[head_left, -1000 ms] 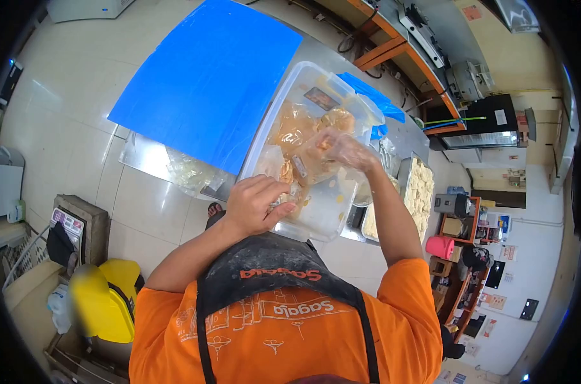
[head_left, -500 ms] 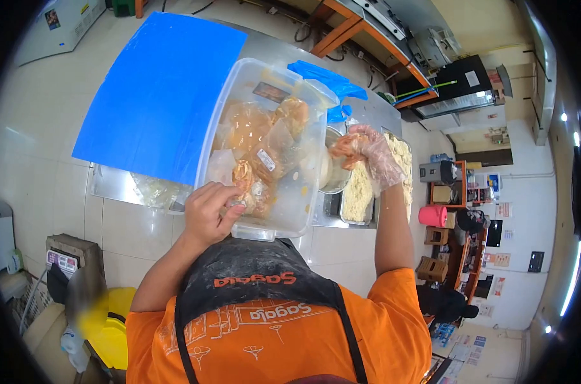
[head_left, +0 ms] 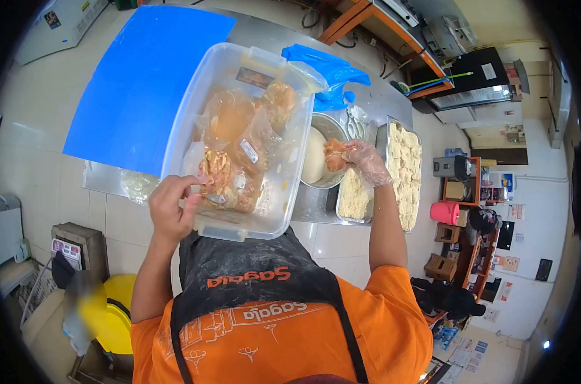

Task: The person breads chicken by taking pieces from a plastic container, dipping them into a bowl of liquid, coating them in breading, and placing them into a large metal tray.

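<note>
Pinching left hand: bare, your thumb and fingers close on the edge of the near bag.
Near bag: it lies inside the tub, reddish meat showing through it; the film looks thin and slick, so a pinch on its dry lip probably serves you better than a grab at the bulge.
Other bags: these rest deeper in the tub, wet and shiny; expect them to sag and slide, so cup them from below.
Right hand: in a clear plastic glove, your fingers are gathered around the meat.
Meat: one orange-red piece at the right side of the pot; you cannot tell its height over the rim. It should be light, soft and slippery, and may tear if squeezed. Take it by the thick middle, fingers curled under.
Pot: metal, with something white in it, just beside the tub.
Trays: the near tray and the far tray hold pale, crumbly food.
Blue bag: crumpled on the table beyond the pot.
</note>
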Available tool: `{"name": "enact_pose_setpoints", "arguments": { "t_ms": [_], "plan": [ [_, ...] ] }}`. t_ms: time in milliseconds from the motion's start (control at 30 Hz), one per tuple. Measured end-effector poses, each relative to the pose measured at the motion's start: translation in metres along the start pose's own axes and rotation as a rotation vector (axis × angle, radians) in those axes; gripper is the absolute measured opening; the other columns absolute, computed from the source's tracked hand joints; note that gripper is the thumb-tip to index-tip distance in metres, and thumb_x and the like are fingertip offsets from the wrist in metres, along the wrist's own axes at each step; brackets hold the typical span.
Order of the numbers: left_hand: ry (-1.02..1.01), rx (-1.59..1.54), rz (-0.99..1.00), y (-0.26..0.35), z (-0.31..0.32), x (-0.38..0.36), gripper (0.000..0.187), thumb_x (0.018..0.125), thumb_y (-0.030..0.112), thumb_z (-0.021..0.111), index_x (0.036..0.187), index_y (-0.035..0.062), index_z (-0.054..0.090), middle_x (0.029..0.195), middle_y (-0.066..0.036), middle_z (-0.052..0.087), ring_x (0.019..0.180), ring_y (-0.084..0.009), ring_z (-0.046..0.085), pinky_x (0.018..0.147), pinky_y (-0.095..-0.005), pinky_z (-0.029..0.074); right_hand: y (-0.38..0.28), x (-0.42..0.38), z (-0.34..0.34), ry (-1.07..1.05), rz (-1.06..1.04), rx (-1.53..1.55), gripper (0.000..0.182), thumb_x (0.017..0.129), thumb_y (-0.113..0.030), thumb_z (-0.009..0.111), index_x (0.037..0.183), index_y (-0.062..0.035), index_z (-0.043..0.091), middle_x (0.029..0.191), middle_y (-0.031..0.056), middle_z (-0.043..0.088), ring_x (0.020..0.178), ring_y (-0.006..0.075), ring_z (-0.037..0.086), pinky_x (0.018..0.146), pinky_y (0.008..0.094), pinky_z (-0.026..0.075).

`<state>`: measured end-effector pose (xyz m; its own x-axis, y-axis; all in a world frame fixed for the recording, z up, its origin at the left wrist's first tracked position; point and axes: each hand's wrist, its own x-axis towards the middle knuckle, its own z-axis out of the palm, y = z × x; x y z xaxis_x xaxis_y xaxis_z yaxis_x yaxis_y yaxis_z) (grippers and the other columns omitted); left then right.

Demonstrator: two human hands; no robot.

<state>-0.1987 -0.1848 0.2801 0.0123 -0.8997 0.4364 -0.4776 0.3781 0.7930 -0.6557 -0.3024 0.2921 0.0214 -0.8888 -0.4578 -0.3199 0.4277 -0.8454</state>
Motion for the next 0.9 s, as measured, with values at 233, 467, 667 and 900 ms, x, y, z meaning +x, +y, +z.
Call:
{"name": "enact_pose_setpoints", "arguments": {
  "t_ms": [233, 467, 667, 900],
  "plan": [
    [0.021, 0.098, -0.062, 0.003, 0.008, -0.003, 0.017, 0.088, 0.016, 0.065, 0.093, 0.0002, 0.065, 0.068, -0.010, 0.052, 0.061, -0.0236, 0.053, 0.056, -0.0337, 0.042, 0.052, 0.014, -0.050, 0.061, 0.163, -0.247, 0.012, 0.086, -0.006, 0.063, 0.087, 0.0055, 0.065, 0.069, 0.0102, 0.064, 0.060, 0.0163, 0.065, 0.053, 0.0280, 0.053],
    [-0.015, 0.104, -0.072, 0.006, 0.008, -0.003, 0.020, 0.094, 0.017, 0.059, 0.094, -0.0017, 0.064, 0.070, -0.009, 0.052, 0.062, -0.0214, 0.051, 0.058, -0.0317, 0.041, 0.066, 0.007, -0.070, -0.160, 0.222, -0.116, 0.025, 0.094, -0.020, 0.063, 0.100, 0.0037, 0.062, 0.082, 0.0066, 0.065, 0.065, 0.0168, 0.062, 0.058, 0.0299, 0.052],
    [0.030, -0.012, -0.091, 0.018, 0.027, -0.011, 0.027, 0.098, 0.023, 0.055, 0.094, -0.0019, 0.066, 0.069, -0.007, 0.049, 0.062, -0.0190, 0.049, 0.057, -0.0304, 0.038, 0.049, -0.002, -0.037, -0.138, 0.233, 0.608, 0.028, 0.095, -0.020, 0.065, 0.112, 0.0007, 0.059, 0.101, 0.0071, 0.064, 0.081, 0.0143, 0.063, 0.072, 0.0258, 0.054],
    [0.036, 0.091, -0.071, 0.016, 0.030, -0.013, 0.038, 0.101, 0.031, 0.049, 0.095, -0.0030, 0.065, 0.069, -0.006, 0.048, 0.063, -0.0163, 0.047, 0.058, -0.0288, 0.037, 0.043, 0.028, -0.032, -0.340, 0.228, 0.235, 0.022, 0.091, -0.008, 0.066, 0.112, -0.0009, 0.062, 0.088, 0.0050, 0.064, 0.073, 0.0110, 0.061, 0.062, 0.0242, 0.052]
  ]
}}
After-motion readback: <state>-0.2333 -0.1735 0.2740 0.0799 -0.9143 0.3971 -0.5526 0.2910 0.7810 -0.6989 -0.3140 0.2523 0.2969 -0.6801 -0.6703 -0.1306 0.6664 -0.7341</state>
